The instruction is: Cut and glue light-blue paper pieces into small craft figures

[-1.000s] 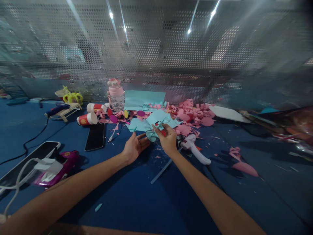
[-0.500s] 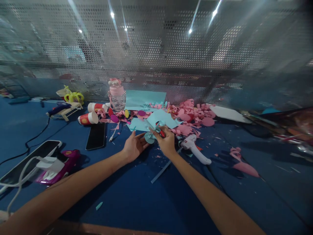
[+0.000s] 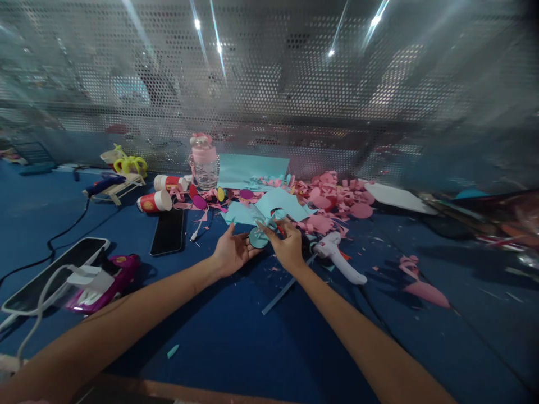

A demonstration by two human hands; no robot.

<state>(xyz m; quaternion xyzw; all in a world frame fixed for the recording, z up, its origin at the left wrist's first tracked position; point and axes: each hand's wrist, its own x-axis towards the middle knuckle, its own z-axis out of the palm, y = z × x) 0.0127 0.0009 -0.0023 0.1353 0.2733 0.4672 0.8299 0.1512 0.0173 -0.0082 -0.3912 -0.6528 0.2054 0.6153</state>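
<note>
My left hand (image 3: pixel 234 252) is palm up near the middle of the table, fingers stretched out and apart. A turquoise paper disc (image 3: pixel 257 238) lies over its fingertips. Beside it, my right hand (image 3: pixel 288 246) is closed in a pinch on curled turquoise paper (image 3: pixel 275 217), just above and to the right of the disc; whether the two are joined I cannot tell. A small red part (image 3: pixel 281 229) shows by the right fingers, its kind hidden. Behind the hands lie turquoise paper sheets (image 3: pixel 280 201). A white glue gun (image 3: pixel 339 259) rests right of my right hand.
Pink paper scraps (image 3: pixel 322 199) spread along the back by the perforated metal screen (image 3: pixel 261 84). To the left are a black phone (image 3: pixel 167 233), paper cups (image 3: pixel 155 201), a clear bottle (image 3: pixel 205 168), a larger phone (image 3: pixel 54 275) and a purple device with cables (image 3: pixel 122 283).
The turquoise disc now lies flatter, over the left fingertips, and shows more of its face. Both hands stay nearly in place. The whole view has shifted slightly.
</note>
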